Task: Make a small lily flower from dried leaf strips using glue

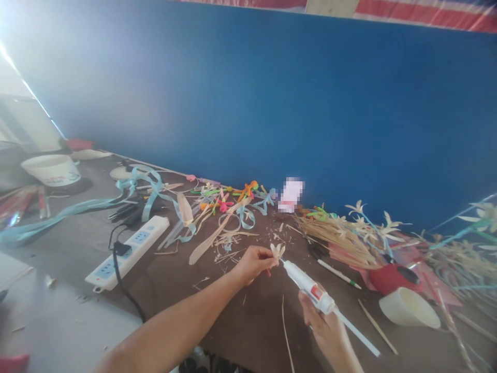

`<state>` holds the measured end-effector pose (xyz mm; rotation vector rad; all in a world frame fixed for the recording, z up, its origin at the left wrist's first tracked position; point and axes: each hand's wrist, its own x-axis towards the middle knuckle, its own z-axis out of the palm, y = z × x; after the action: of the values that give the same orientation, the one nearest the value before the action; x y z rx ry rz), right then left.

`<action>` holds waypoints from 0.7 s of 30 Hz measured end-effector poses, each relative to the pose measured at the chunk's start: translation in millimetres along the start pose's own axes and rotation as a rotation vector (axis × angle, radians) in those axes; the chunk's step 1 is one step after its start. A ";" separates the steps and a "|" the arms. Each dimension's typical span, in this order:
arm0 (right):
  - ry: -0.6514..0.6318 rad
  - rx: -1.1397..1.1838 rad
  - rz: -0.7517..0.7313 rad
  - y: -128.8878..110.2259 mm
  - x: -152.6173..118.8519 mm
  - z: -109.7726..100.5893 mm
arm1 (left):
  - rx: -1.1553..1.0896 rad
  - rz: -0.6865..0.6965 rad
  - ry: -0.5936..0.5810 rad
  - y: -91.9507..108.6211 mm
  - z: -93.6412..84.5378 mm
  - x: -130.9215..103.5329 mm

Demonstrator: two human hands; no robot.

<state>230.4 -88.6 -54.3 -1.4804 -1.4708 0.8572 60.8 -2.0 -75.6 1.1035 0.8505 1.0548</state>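
My left hand (253, 264) pinches a small cream flower (277, 252) with pointed petals, over the middle of the brown table. A white hot glue gun (306, 282) is gripped in my right hand (320, 316), and a long glue stick (359, 332) sticks out of its back end. The gun's nozzle points up and left, right at the flower; whether it touches the petals I cannot tell. Thin straw-like scraps (229, 246) lie just beyond my left hand.
A white power strip (128, 254) with a black cable lies to the left. Light blue ribbon (151, 181) and colourful pipe cleaners (233, 194) spread along the back. Dry husk strips (341, 238), a white pen (338, 273), a red tape roll (388, 280) and a white cup (409, 308) are on the right.
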 end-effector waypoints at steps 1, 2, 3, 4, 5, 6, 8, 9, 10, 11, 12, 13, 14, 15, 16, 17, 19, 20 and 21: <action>-0.002 -0.006 -0.004 -0.1 0.0 -0.5 | 0.004 0.002 -0.003 0.2 0.1 0.0; -0.006 -0.014 -0.007 -0.1 0.0 -0.9 | 0.010 0.003 -0.004 0.4 0.2 0.0; -0.006 -0.025 -0.010 0.0 0.0 -1.3 | 0.015 0.001 -0.003 0.5 0.3 0.0; -0.004 -0.036 -0.014 0.3 0.0 -1.7 | 0.018 -0.003 -0.003 0.7 0.4 -0.1; 0.002 -0.048 -0.017 0.5 0.0 -2.0 | 0.019 -0.008 -0.003 0.8 0.5 -0.1; 0.006 -0.057 -0.019 0.8 0.1 -2.3 | 0.017 -0.009 -0.002 1.0 0.6 -0.2; 0.010 -0.069 -0.023 1.4 0.2 -2.5 | 0.010 -0.004 -0.003 1.3 0.7 -0.5; 0.010 -0.072 -0.025 1.9 0.3 -2.5 | 0.008 -0.002 -0.004 1.4 0.6 -0.7; 0.009 -0.073 -0.026 2.4 0.4 -2.4 | 0.007 -0.001 -0.006 1.6 0.5 -0.8; 0.008 -0.074 -0.028 3.1 0.5 -2.3 | 0.006 0.000 -0.008 1.7 0.4 -0.9; 0.009 -0.076 -0.030 4.0 0.5 -2.2 | 0.006 0.001 -0.010 1.8 0.2 -1.0; 0.012 -0.079 -0.030 5.1 0.5 -2.1 | 0.006 0.001 -0.013 1.9 0.0 -1.0; 0.013 -0.084 -0.027 6.4 0.3 -2.1 | 0.010 0.001 -0.016 2.0 -0.1 -1.1; 0.017 -0.090 -0.021 7.8 0.0 -2.1 | 0.016 0.001 -0.017 2.1 -0.2 -1.2; 0.023 -0.097 -0.014 9.3 -0.4 -2.1 | 0.025 0.000 -0.016 2.2 -0.2 -1.3; 0.033 -0.104 -0.007 10.8 -0.8 -2.2 | 0.035 -0.004 -0.016 2.3 -0.2 -1.4; 0.061 -0.115 0.003 13.0 -1.6 -2.2 | 0.051 -0.011 -0.015 2.5 0.0 -1.7; 0.073 -0.120 0.003 13.6 -1.9 -2.2 | 0.058 -0.013 -0.014 2.4 0.1 -1.7; 0.081 -0.125 -0.001 13.7 -2.1 -2.1 | 0.064 -0.015 -0.013 2.3 0.3 -1.7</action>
<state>237.7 -90.1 -66.2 -1.5875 -1.4878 0.7070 60.1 -3.4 -73.3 1.1548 0.8861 1.0135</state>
